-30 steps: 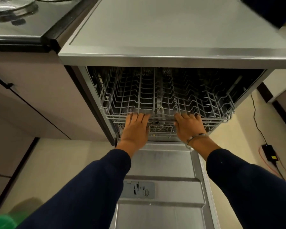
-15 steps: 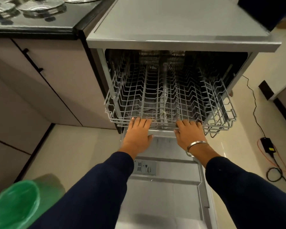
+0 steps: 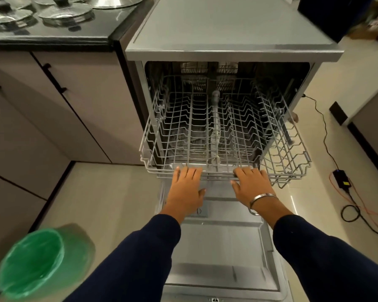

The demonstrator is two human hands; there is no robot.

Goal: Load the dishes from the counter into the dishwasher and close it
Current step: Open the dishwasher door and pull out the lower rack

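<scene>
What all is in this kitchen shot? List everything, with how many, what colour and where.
Dishwasher: one, grey steel, centre, open.
Dishwasher door: one, grey, folded down flat under the arms.
Rack: one, pale grey wire, pulled partway out, no dishes in it.
Counter: one, black top, upper left.
Lids: several, silver with dark knobs, on the counter.
Cabinets: beige with black handles, left.
Bin: one, green liner, floor at lower left.
Cables: black and orange, floor at right, with a small black box.
Bangle: one, silver, right wrist.
Left hand: on the rack's front rim, dark blue sleeve.
Right hand: on the rack's front rim, dark blue sleeve.
</scene>
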